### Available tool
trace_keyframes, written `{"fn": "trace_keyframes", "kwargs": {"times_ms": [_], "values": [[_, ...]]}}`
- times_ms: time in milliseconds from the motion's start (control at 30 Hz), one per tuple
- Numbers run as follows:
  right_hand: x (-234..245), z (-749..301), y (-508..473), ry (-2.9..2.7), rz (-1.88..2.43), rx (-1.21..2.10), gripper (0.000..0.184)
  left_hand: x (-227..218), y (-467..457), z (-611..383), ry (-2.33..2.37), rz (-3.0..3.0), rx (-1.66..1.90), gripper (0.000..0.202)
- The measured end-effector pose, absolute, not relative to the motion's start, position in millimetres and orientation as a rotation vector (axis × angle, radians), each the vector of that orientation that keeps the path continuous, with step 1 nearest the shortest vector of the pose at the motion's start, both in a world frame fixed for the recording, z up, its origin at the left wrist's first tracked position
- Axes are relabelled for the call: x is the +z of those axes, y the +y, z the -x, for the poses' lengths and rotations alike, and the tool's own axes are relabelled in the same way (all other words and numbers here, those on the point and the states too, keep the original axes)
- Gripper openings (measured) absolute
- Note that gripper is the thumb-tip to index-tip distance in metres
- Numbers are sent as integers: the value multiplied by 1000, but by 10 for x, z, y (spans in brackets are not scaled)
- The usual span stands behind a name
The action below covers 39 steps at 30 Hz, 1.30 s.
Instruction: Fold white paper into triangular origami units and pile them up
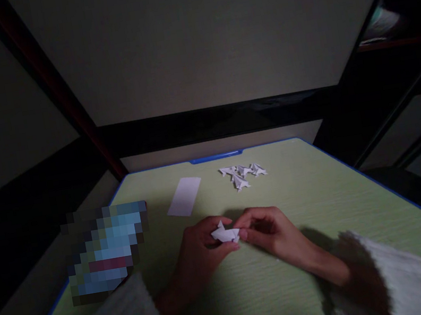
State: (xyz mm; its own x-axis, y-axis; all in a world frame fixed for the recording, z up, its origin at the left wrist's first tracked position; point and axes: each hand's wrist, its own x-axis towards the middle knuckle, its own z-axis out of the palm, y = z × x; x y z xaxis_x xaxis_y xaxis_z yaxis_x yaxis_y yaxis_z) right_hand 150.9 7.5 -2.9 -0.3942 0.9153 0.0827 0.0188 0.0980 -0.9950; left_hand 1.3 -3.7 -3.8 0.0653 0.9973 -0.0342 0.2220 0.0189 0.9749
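A small white folded paper piece [225, 234] is pinched between both my hands over the middle of a pale green table [322, 198]. My left hand [200, 253] grips it from the left with fingers closed. From the right, my right hand [269, 231] pinches its other end. Both arms wear pale knitted sleeves. A flat white paper rectangle [184, 197] lies beyond my left hand. Several small folded white paper figures [243, 173] sit in a cluster near the far edge.
The table has a blue rim [216, 156]. A blurred-out object with blue and red [107, 250] lies at the table's left edge. Dark frame bars and a plain wall stand behind the table. The room is dim.
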Motion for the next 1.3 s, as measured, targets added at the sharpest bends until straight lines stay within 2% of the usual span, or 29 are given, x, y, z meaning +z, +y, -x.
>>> {"fn": "trace_keyframes", "kwargs": {"times_ms": [233,633,833,1200,1300], "values": [[-16,-1518,71,-1757,907,1172,7,-57,-36,29,1381,-1581,986,30],[-122,-1493,149,-1480,789,1505,13,-19,-49,11,1406,-1717,979,31],[-35,-1501,122,-1510,731,1505,15,-60,-54,32,1307,-1624,1012,29],[-52,-1471,64,-1682,949,1462,23,-48,-14,-1,1096,-1358,985,31],[-59,-1482,70,-1665,977,1446,23,-73,12,11,1046,-1315,949,20]]}}
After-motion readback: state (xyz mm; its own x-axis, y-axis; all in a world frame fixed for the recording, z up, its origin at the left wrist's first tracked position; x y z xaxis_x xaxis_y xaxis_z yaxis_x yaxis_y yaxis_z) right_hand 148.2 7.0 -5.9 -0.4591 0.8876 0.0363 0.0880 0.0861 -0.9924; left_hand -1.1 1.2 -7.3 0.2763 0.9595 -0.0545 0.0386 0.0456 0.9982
